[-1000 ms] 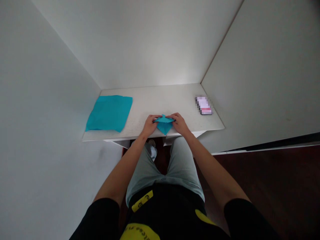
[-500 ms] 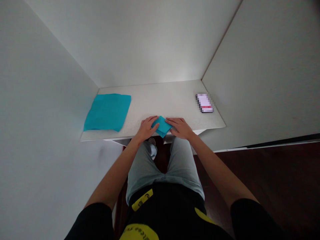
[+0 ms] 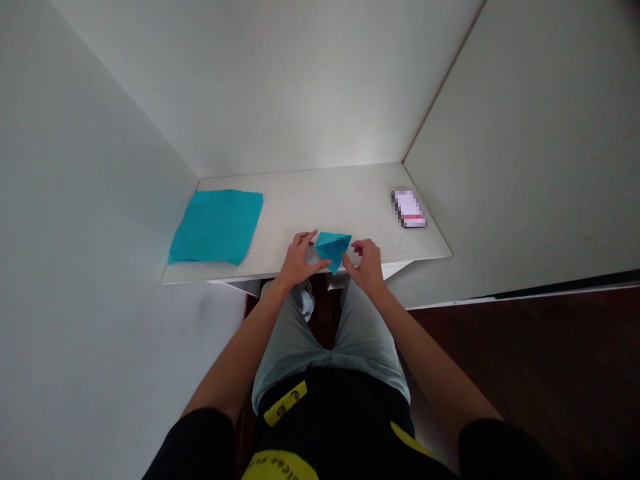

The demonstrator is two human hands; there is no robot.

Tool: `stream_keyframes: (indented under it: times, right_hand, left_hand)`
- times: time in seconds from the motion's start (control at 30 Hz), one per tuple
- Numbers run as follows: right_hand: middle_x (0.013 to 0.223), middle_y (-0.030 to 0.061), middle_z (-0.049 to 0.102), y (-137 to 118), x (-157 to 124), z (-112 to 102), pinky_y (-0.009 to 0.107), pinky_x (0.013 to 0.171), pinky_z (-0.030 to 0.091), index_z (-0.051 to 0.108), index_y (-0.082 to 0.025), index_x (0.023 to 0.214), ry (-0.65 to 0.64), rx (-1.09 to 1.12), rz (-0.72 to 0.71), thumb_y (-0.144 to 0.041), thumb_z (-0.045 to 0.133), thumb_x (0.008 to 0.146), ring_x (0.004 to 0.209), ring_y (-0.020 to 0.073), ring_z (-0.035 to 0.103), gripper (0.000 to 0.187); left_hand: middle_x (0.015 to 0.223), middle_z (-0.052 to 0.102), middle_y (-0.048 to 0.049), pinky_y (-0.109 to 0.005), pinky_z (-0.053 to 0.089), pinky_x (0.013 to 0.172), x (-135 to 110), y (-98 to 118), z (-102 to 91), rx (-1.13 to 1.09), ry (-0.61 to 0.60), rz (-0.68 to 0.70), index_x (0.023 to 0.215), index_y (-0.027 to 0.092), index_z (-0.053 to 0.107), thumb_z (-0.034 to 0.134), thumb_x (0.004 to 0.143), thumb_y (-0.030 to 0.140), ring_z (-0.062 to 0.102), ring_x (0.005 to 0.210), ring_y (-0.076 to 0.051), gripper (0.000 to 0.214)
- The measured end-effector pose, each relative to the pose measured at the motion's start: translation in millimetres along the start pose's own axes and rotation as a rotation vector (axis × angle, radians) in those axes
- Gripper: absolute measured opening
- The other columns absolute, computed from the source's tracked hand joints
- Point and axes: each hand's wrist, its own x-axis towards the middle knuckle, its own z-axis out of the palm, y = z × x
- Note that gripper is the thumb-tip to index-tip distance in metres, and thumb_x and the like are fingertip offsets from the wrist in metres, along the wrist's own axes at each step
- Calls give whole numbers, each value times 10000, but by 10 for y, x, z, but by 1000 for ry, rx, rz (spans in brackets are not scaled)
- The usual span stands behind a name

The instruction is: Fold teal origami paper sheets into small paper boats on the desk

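A small folded piece of turquoise paper (image 3: 333, 248) is at the front edge of the white tabletop, its lower point reaching past that edge. Part of it is raised, with a darker shaded face towards me. My left hand (image 3: 299, 260) is at its left side, fingers apart, the thumb stretched along the paper's lower edge and seeming to touch it. On the other side, my right hand (image 3: 367, 263) has its fingers bent and apart from the thumb, whose tip is close to the paper's right edge; contact there is hard to tell.
A larger turquoise sheet (image 3: 217, 227) lies flat at the left end of the white tabletop (image 3: 320, 197). A phone with a blurred lit screen (image 3: 409, 208) lies at the right end. Walls enclose the tabletop at the back and both sides.
The folded paper has turned, and part of it now stands up. My right hand has drawn back from its flat press on the paper, and my left thumb has moved lower.
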Motion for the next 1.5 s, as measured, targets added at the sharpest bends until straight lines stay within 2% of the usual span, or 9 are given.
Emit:
stream_keyframes:
  times: [0.1,0.27,0.43,0.77,0.97,1.13,1.27,1.4,1.5]
  right_hand:
    - [1170,137,714,-214,-79,-17,475,1053,479,714,-218,1157,-216,-49,-104,-310,563,1065,1160,313,643,200]
    - [1423,191,686,-373,174,129,410,1022,563,663,-183,1399,-460,-162,-31,-171,441,1079,1212,303,707,389]
    - [1145,226,811,-438,425,293,440,904,625,757,-171,1255,-633,-401,60,-191,431,1083,1037,346,796,369]
    - [1164,290,803,-458,400,288,486,969,617,804,-99,1186,-648,-425,24,-106,466,1037,1075,389,798,369]
    - [1215,282,791,-467,414,300,487,1120,536,795,-82,1226,-622,-405,-21,-95,536,1006,1190,382,752,340]
    - [1354,217,743,-312,242,105,472,1148,526,763,-128,1296,-539,-276,-143,-165,548,1050,1290,342,681,329]
    - [1341,153,743,-67,-57,-151,474,1092,560,770,-214,1301,-474,-87,-258,-317,675,1036,1242,318,689,299]
    - [1084,113,790,93,-165,-314,458,973,585,809,-249,1060,-334,3,-273,-389,614,1082,1049,288,734,241]
    - [1295,150,764,161,-59,-304,491,1060,559,741,-230,1317,-247,2,-251,-484,623,1074,1222,315,706,371]
  left_hand:
    - [1442,572,-142,-462,492,1132,-7,42,36,78,-7,3,1566,240,549,832,878,615,685,1199,-278,833]
    - [1372,613,-118,-396,506,1096,141,-21,70,-7,38,-52,1510,232,631,505,1101,547,684,1176,-232,532]
    - [1290,700,-109,-466,467,1128,393,-78,90,49,126,-161,1405,246,741,299,1163,412,623,1242,-278,531]
    - [1259,784,-33,-507,399,1126,408,15,46,127,-12,-116,1164,343,847,299,1168,377,610,1263,-287,549]
    - [1311,780,-27,-477,417,1122,399,25,36,119,-34,-85,1240,332,820,347,1165,388,622,1285,-266,482]
    - [1418,749,-42,-458,422,1160,333,12,2,162,-90,29,1362,283,762,368,1162,450,615,1339,-247,472]
    - [1571,660,-49,-465,387,1240,208,-5,-48,229,-210,140,1535,288,641,460,1130,517,563,1463,-245,499]
    - [1740,467,-72,-501,304,1324,115,-78,-65,358,-301,227,1622,295,550,553,1085,528,418,1613,-276,586]
    - [1794,368,-60,-532,280,1342,144,-136,-38,438,-318,237,1644,326,521,536,1095,436,323,1668,-291,561]
